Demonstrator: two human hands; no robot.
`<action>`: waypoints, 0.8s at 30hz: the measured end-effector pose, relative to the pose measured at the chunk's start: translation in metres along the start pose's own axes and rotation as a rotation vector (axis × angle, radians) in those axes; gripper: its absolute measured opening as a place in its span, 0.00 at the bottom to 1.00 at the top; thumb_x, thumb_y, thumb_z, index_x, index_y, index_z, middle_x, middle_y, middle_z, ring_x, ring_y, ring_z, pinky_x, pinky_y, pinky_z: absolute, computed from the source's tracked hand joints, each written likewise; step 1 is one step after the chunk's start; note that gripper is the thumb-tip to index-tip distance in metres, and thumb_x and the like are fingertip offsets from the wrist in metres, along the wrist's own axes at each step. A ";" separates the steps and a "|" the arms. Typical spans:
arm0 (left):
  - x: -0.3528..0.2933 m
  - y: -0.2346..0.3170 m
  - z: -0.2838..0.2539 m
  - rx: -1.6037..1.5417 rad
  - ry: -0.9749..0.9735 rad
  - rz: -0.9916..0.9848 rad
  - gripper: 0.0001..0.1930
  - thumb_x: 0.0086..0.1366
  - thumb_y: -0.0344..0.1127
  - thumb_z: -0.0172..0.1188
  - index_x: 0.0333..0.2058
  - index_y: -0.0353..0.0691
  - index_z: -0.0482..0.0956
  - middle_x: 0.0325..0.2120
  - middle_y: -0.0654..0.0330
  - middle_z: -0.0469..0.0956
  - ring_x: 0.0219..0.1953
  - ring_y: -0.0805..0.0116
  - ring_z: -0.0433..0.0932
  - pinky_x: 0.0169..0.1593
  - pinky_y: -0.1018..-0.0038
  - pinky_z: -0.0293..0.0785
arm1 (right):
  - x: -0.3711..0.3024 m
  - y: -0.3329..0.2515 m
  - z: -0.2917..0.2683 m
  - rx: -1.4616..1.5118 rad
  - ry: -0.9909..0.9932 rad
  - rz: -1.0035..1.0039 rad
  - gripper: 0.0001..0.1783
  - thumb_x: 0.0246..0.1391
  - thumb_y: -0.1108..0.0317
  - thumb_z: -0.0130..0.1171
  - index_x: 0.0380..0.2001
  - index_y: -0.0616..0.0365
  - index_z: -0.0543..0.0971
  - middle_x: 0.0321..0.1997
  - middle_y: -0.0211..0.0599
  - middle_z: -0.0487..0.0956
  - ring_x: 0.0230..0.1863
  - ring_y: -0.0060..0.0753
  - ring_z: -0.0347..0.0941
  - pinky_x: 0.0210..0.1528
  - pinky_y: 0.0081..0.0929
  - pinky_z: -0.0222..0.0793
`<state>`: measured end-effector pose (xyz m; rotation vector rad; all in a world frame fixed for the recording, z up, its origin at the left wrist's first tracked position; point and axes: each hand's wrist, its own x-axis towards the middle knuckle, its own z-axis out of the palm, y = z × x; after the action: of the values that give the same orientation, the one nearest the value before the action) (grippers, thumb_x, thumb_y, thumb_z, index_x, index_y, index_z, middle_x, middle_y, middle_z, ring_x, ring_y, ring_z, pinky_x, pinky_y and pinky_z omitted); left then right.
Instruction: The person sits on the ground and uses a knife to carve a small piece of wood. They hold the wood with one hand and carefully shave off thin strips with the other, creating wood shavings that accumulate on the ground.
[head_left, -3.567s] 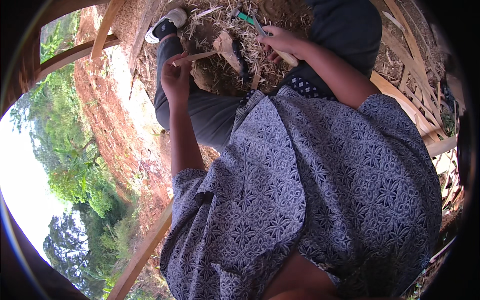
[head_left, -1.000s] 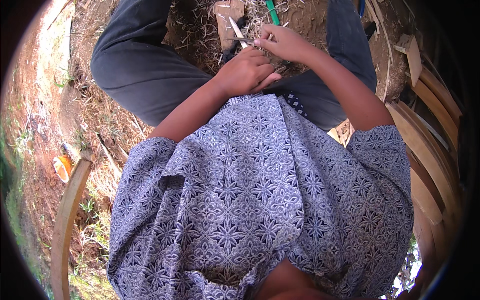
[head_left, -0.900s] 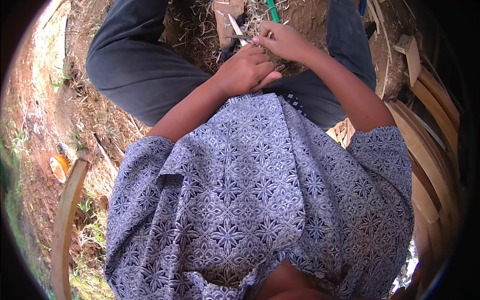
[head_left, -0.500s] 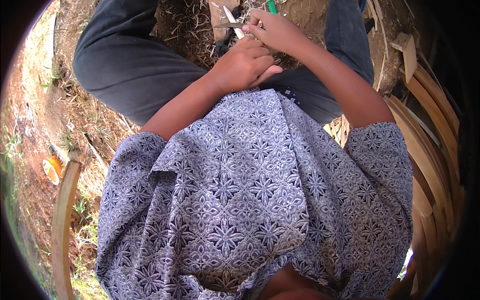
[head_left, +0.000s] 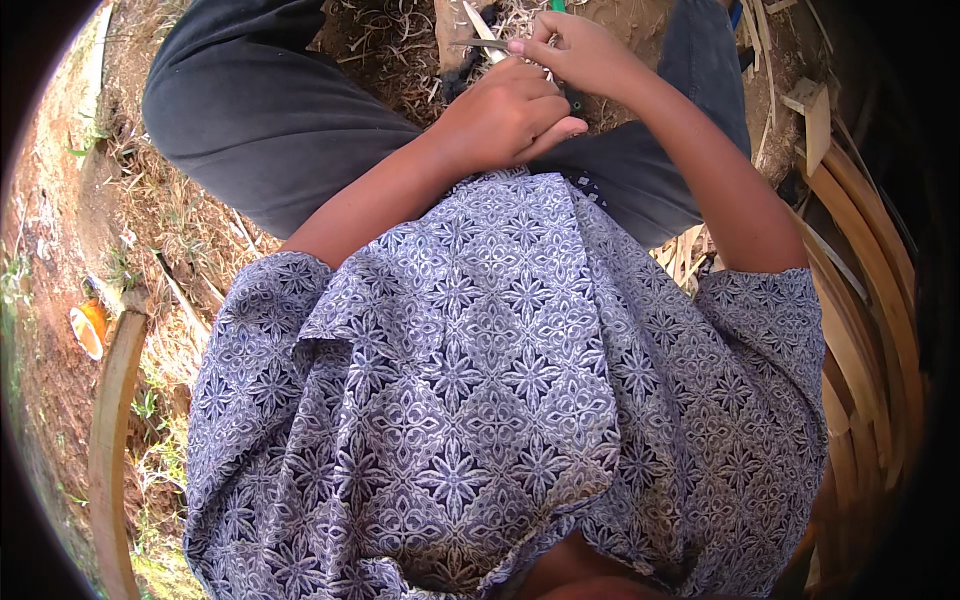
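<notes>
My left hand [head_left: 512,112] is closed around the lower end of a pale, pointed wooden stick [head_left: 478,18], its thumb jutting out to the right. Most of the held end is hidden in the fist. Just beyond it, my right hand [head_left: 583,54] grips a small knife [head_left: 480,43]; the handle is covered by the fingers. The thin blade points left and lies across the stick, close to the left fist. Under the stick's tip, a flat wooden board [head_left: 450,30] rests on the ground between my legs, with a dark object [head_left: 457,80] at its near end.
Curled shavings [head_left: 400,50] litter the soil around the board. A green object [head_left: 558,5] shows at the top edge. To my right lie long stacked wooden strips [head_left: 860,220]. On the left are a curved wooden piece [head_left: 112,440] and an orange object [head_left: 90,328] on the dirt.
Both hands have shifted a little to the right, with the stick and knife. The right hand has also come slightly nearer, and the view has moved a bit. Both grips stay the same.
</notes>
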<state>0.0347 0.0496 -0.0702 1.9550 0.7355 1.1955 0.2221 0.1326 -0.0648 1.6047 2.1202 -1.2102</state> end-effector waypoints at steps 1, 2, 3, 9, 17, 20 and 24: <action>-0.001 -0.001 0.000 0.004 0.002 -0.005 0.12 0.68 0.38 0.65 0.28 0.39 0.77 0.25 0.58 0.74 0.33 0.56 0.75 0.44 0.61 0.72 | -0.001 0.002 -0.001 -0.031 -0.002 -0.018 0.26 0.63 0.42 0.62 0.38 0.58 0.77 0.27 0.36 0.78 0.28 0.30 0.76 0.32 0.34 0.71; -0.001 -0.002 0.000 0.007 0.005 -0.008 0.12 0.67 0.38 0.65 0.28 0.39 0.78 0.25 0.58 0.74 0.33 0.56 0.76 0.44 0.61 0.73 | -0.002 0.001 -0.003 -0.063 -0.003 -0.035 0.27 0.63 0.41 0.61 0.40 0.57 0.77 0.28 0.35 0.79 0.28 0.28 0.77 0.32 0.32 0.72; -0.001 -0.002 0.001 0.009 0.005 -0.006 0.11 0.67 0.38 0.65 0.28 0.39 0.78 0.25 0.58 0.75 0.33 0.57 0.76 0.44 0.61 0.73 | -0.002 -0.003 -0.003 -0.019 0.032 -0.002 0.24 0.63 0.44 0.62 0.37 0.57 0.78 0.28 0.39 0.80 0.29 0.32 0.77 0.33 0.35 0.73; -0.001 -0.001 0.004 0.014 -0.023 0.003 0.12 0.67 0.39 0.66 0.28 0.40 0.78 0.25 0.60 0.75 0.32 0.58 0.76 0.43 0.62 0.73 | 0.033 0.004 0.019 0.042 0.112 0.100 0.19 0.62 0.51 0.64 0.32 0.57 0.80 0.29 0.47 0.82 0.31 0.42 0.79 0.36 0.40 0.74; 0.008 0.010 -0.001 -0.031 -0.054 0.004 0.14 0.67 0.41 0.65 0.25 0.40 0.78 0.25 0.59 0.77 0.31 0.58 0.77 0.42 0.62 0.74 | 0.051 0.033 0.022 0.054 0.053 0.019 0.20 0.62 0.50 0.63 0.31 0.59 0.79 0.28 0.46 0.82 0.29 0.37 0.76 0.34 0.40 0.71; 0.004 0.002 0.003 -0.010 -0.011 0.029 0.15 0.66 0.42 0.66 0.24 0.40 0.78 0.23 0.59 0.77 0.30 0.57 0.78 0.40 0.62 0.75 | 0.011 -0.025 -0.022 0.032 -0.109 0.076 0.21 0.61 0.50 0.63 0.33 0.61 0.81 0.31 0.50 0.82 0.32 0.40 0.78 0.36 0.43 0.72; 0.004 0.001 0.003 0.003 -0.061 0.015 0.17 0.65 0.43 0.68 0.21 0.40 0.78 0.19 0.59 0.76 0.26 0.58 0.78 0.36 0.62 0.76 | -0.017 -0.034 -0.030 -0.023 -0.025 -0.011 0.21 0.61 0.51 0.64 0.34 0.62 0.81 0.35 0.55 0.83 0.38 0.50 0.81 0.40 0.43 0.74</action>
<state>0.0388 0.0512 -0.0686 1.9938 0.6926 1.1396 0.2081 0.1400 -0.0189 1.5623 2.1232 -1.1980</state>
